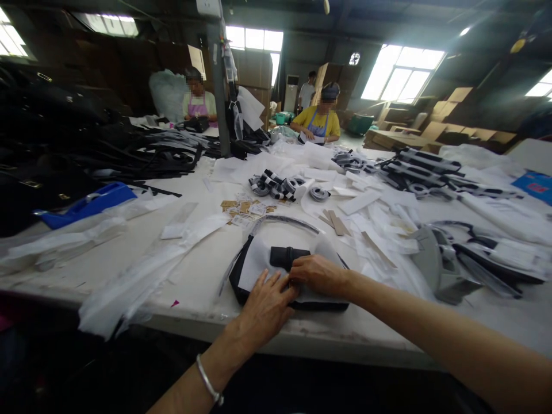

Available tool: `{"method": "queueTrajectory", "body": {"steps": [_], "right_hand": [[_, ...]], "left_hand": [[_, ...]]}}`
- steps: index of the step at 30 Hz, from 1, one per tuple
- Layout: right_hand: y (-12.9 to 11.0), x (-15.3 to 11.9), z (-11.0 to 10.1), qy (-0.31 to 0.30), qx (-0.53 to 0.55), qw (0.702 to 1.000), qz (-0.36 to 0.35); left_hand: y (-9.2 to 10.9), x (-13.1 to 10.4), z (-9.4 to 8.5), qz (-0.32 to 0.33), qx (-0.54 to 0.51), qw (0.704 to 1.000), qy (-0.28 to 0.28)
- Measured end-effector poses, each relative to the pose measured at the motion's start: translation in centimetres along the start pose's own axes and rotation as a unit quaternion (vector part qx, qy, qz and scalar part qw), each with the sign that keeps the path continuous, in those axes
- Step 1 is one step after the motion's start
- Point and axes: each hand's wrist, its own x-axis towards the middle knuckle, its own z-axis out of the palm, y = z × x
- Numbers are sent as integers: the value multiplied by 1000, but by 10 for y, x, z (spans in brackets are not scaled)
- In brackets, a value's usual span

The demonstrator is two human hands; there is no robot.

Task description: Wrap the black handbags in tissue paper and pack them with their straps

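Note:
A black handbag lies on the table in front of me, its front covered by a sheet of white wrapping paper. A strap wrapped in clear film arches behind it. In the middle of the bag a black flap or tab shows through the paper. My left hand rests on the paper at the lower front, fingers outstretched. Beside it, my right hand has its fingers curled together at the lower edge of the black tab. What those fingers pinch is hidden.
Small tags and wrapped strap coils lie behind the bag. A blue tape dispenser is left, a grey one right. Black bags pile at far left. Co-workers work across the table.

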Motion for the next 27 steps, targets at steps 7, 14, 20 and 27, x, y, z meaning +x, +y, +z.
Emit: {"method": "queueTrajectory", "body": {"steps": [7, 14, 20, 27], "right_hand": [[4, 12, 1, -42, -122, 987, -95], [-15, 24, 10, -33, -87, 990, 103], [-41, -3, -1, 9, -12, 972, 233], [-35, -51, 33, 78, -44, 981, 175]], "left_hand": [[0, -2, 0, -34, -55, 998, 8], [-10, -4, 15, 13, 15, 997, 78], [-23, -9, 33, 85, 166, 964, 187], [-22, -1, 45, 67, 233, 939, 245]]}}
